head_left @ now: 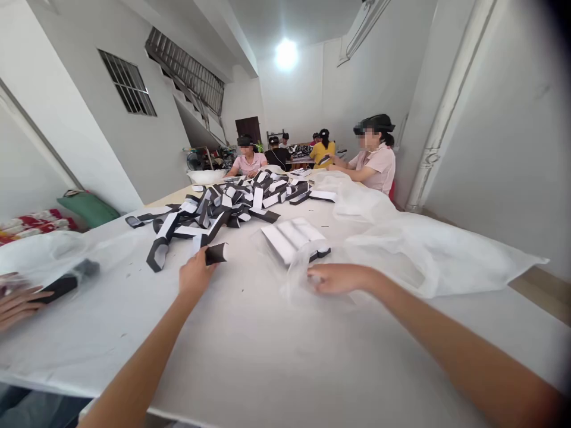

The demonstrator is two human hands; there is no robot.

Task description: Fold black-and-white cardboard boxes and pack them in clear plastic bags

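"How many things does the person hold?"

"Two. The left hand (194, 278) has its grip narrowed around one folded piece (217, 254), dark outside and pale at its open end, at the heap's near edge. The right hand (336, 278) pinches one clear bag (298, 279) by its crumpled film."

"And beside that bag?"

"White pieces (289, 235), about three, long and smooth, side by side in one block on the table (259, 356). Film blurs them, so I can't tell whether they're inside or under it."

"Can you count the heap (218, 208)?"

"Dozens, too tangled for a figure: stiff, card-like strips, black on one face, white on the other, some bent into open tubes."

"Other plastic?"

"Filmy, wrinkled white sheeting (401, 244) at the right. At the left edge, a co-worker's hand (20, 304) is on one dark piece (62, 289) with clear film around it."

"Anyone else at this table?"

"Two in pink: one person (248, 163) beyond the heap, another (377, 166) at the right."
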